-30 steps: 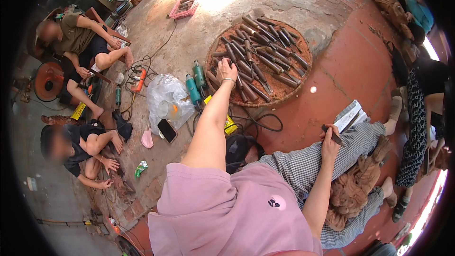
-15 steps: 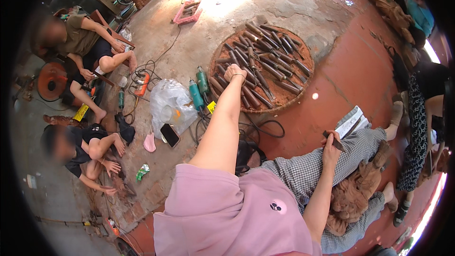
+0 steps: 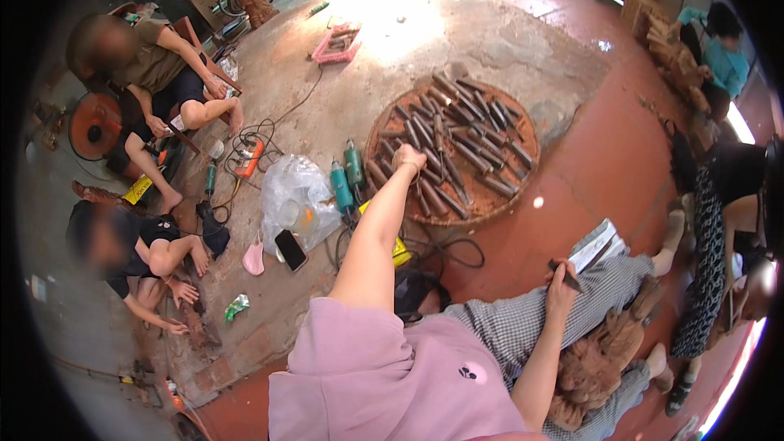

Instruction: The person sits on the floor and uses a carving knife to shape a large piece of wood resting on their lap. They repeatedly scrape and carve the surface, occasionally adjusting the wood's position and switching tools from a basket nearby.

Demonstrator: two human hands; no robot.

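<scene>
My left arm stretches out to a round tray (image 3: 523, 196) heaped with wooden-handled carving chisels (image 3: 482, 143). There my left hand (image 3: 410, 157) is closed at the near left of the heap; whatever lies inside its fingers is hidden. Above my checked trouser leg, my right hand (image 3: 561, 290) grips a dark flat-bladed tool (image 3: 570, 279) whose exact kind is unclear. Just beyond that hand, a white folded sheet (image 3: 590, 249) rests at my leg with a dark slim tool on it. A brown wood carving (image 3: 600, 367) lies between my legs.
Teal power tools (image 3: 341, 186) and cords stand left of the tray, beside a plastic bag (image 3: 296, 196) and a phone (image 3: 291, 250). A pink basket (image 3: 336, 45) sits farther back. Two people (image 3: 167, 73) sit at the left; others are at the right (image 3: 723, 57).
The view has shifted slightly, so the tray appears lower. My left hand stays closed at the chisels, and my right hand still grips the dark tool.
</scene>
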